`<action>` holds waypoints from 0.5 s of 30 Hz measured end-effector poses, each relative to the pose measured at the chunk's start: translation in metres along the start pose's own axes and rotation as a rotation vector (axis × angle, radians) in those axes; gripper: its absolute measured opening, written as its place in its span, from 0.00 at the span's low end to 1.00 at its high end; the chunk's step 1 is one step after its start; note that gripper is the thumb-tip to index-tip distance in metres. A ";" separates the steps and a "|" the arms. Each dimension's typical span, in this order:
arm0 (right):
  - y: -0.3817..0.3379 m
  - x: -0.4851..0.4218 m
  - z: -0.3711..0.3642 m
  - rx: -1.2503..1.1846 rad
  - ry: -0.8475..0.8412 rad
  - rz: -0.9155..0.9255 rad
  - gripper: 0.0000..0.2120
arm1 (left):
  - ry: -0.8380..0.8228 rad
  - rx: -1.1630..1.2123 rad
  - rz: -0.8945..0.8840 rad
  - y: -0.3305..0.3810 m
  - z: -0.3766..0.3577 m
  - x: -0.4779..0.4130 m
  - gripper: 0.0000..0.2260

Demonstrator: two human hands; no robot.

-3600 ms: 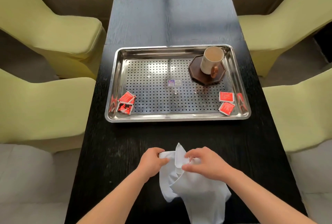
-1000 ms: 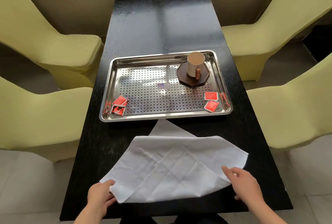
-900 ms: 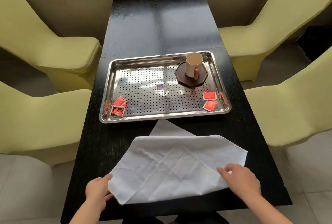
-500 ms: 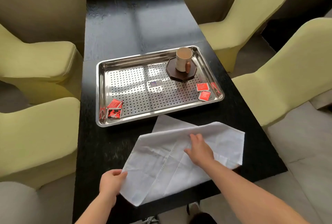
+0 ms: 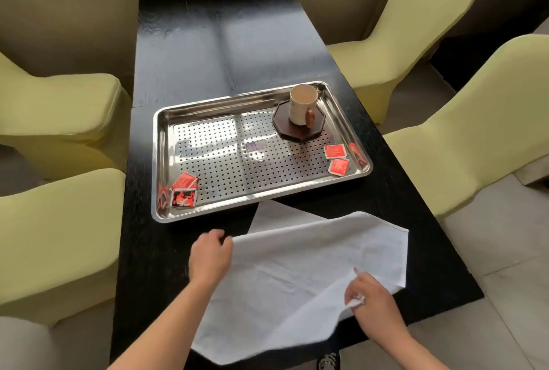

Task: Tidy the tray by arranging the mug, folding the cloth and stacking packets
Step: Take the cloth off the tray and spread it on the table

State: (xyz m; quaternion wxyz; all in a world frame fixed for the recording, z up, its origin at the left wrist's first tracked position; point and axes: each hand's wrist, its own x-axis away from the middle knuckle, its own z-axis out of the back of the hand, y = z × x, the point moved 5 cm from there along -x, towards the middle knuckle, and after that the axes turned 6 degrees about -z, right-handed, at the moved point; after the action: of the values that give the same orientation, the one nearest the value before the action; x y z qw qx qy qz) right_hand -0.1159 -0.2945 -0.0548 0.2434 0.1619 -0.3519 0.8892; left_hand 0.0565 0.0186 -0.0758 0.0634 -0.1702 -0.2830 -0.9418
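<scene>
moved: left hand (image 5: 210, 256) has slid up to the cloth's far-left corner, and the right hand (image 5: 368, 298) has pulled back to the near edge
cloth (image 5: 300, 277): white, spread on the black tabletop (image 5: 184, 42) just in front of the tray (image 5: 162, 161)
left fingers: curled onto that corner
right fingers: pinched tight on a bunched bit of cloth
mug (image 5: 301, 105): on a dark coaster (image 5: 285, 127), tray's far-right corner
packets: red, two bottom-left (image 5: 184, 190), two bottom-right (image 5: 337, 158)

So the tray (image 5: 162, 161) sits mid-surface (image 5: 184, 57), with the cloth (image 5: 297, 274) spread just in front of it. In the tray, the mug (image 5: 300, 103) stands on a coaster (image 5: 286, 129) in the far right corner. Two packets (image 5: 337, 159) lie near right, two more (image 5: 183, 191) near left. Chairs (image 5: 53, 120) flank both sides.
</scene>
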 end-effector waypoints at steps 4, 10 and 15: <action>0.024 0.014 0.024 -0.075 0.078 0.032 0.26 | -0.098 -0.073 0.073 0.053 -0.024 -0.046 0.18; 0.054 0.015 0.060 -0.216 0.172 0.039 0.26 | -0.263 -0.032 0.158 0.062 -0.048 -0.052 0.16; 0.062 0.008 0.070 -0.303 0.118 -0.050 0.24 | -0.274 0.137 0.129 0.039 -0.049 -0.039 0.11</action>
State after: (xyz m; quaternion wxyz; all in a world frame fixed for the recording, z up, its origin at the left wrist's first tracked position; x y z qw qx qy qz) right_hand -0.1481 -0.3806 -0.0358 0.3072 0.0795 -0.4629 0.8277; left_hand 0.0876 -0.0402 -0.1081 0.0958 -0.3102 -0.3412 -0.8821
